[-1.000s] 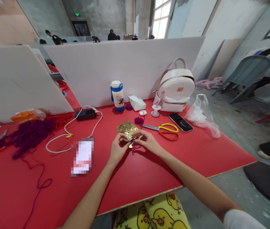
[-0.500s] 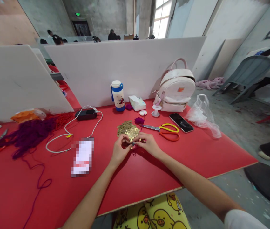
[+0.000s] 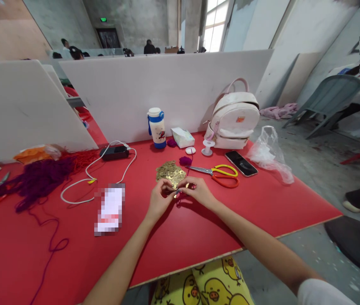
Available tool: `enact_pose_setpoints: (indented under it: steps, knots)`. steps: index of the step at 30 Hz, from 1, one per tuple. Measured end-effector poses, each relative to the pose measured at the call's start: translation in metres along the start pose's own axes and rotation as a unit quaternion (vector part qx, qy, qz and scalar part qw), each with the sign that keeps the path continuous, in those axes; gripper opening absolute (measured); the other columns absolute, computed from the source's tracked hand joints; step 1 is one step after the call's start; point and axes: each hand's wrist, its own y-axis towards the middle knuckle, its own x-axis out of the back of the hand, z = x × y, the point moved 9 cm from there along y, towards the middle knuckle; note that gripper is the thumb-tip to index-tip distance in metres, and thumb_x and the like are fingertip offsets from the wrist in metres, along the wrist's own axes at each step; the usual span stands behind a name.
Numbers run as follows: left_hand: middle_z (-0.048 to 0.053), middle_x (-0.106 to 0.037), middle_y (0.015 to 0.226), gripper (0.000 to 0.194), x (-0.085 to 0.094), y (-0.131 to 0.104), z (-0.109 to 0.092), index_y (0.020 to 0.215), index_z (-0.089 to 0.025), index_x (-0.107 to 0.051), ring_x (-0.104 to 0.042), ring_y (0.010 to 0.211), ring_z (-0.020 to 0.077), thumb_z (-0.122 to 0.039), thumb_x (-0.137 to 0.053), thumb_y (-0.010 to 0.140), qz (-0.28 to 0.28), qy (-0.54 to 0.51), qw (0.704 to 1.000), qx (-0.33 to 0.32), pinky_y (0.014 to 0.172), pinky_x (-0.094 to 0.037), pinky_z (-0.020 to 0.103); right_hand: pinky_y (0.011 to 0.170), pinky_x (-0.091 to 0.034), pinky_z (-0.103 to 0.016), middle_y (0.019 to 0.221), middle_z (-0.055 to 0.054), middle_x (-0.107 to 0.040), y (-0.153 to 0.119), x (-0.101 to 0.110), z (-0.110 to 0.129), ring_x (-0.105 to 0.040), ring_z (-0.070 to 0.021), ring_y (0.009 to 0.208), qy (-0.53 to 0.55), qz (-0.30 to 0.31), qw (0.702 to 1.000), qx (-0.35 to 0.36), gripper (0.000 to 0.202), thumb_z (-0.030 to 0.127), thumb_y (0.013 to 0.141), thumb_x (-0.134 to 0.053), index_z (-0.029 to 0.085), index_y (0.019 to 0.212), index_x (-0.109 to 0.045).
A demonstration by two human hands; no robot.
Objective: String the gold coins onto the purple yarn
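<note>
Just in front of a pile of gold coin-like discs [image 3: 169, 169], my left hand [image 3: 161, 197] and my right hand [image 3: 199, 192] meet with fingertips pinched together. A small gold disc [image 3: 175, 195] shows at the left fingertips. Purple yarn [image 3: 178, 203] loops out beneath the fingers, and a strand runs from a small purple yarn ball [image 3: 185, 161] toward my right hand. The fingers partly cover how disc and yarn meet. Right of the pile lie scissors [image 3: 213, 171] with yellow and orange handles, their blades toward the yarn ball.
On the red table [image 3: 173, 254] stand a bottle [image 3: 157, 129], tissue pack [image 3: 183, 137], white spool [image 3: 208, 148], backpack [image 3: 234, 116], phone [image 3: 241, 163] and plastic bag [image 3: 270, 156]. At left are purple yarn [image 3: 45, 178], a white cable [image 3: 72, 201] and a blurred-out phone [image 3: 110, 209].
The fingers shift very slightly at the pinch, and the hands stay in the same place. Objects on the table have not moved.
</note>
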Motion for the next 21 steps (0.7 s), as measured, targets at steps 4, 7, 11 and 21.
enact_pose_setpoints:
  steps: [4, 7, 11, 21]
  knots:
    - [-0.003, -0.057, 0.068, 0.026, 0.001, 0.0, 0.001, 0.085, -0.019, -0.049, -0.057, 0.067, 0.0126, -0.021, -0.07, 0.07, 0.001, 0.008, 1.0, -0.006, 0.064, -0.044, 0.022, 0.062, -0.044, -0.026, 0.083, -0.005, -0.069, 0.001, -0.002, 0.003, -0.061, -0.0163, 0.071, -0.018, 0.018, 0.999, 0.027, 0.011, 0.023, 0.081, -0.067, 0.02, 0.087, -0.076]
    - [-0.004, -0.056, 0.067, 0.024, 0.002, 0.0, 0.001, 0.085, -0.019, -0.049, -0.056, 0.067, 0.0122, -0.017, -0.068, 0.069, -0.004, 0.016, 1.0, -0.008, 0.063, -0.042, 0.021, 0.061, -0.044, -0.025, 0.081, -0.005, -0.066, 0.002, -0.002, 0.003, -0.06, -0.0157, 0.07, -0.032, 0.017, 0.998, 0.042, 0.013, 0.022, 0.083, -0.066, 0.021, 0.088, -0.078]
    - [-0.004, -0.055, 0.066, 0.024, 0.0, 0.0, 0.001, 0.085, -0.019, -0.049, -0.056, 0.066, 0.0121, -0.015, -0.066, 0.07, 0.003, 0.006, 1.0, -0.007, 0.063, -0.043, 0.021, 0.061, -0.044, -0.025, 0.078, -0.004, -0.065, 0.001, 0.0, 0.004, -0.059, -0.0154, 0.067, -0.039, 0.006, 0.998, 0.05, 0.013, 0.022, 0.084, -0.065, 0.021, 0.087, -0.077]
    - [-0.003, -0.06, 0.066, 0.025, 0.003, 0.001, -0.001, 0.083, -0.019, -0.05, -0.061, 0.067, 0.0137, -0.017, -0.068, 0.067, -0.013, -0.015, 1.0, 0.001, 0.064, -0.046, 0.023, 0.056, -0.048, -0.025, 0.08, -0.003, -0.067, 0.002, 0.008, -0.003, -0.061, -0.0151, 0.066, 0.123, -0.047, 0.991, -0.019, 0.011, 0.031, 0.08, -0.068, 0.02, 0.077, -0.07]
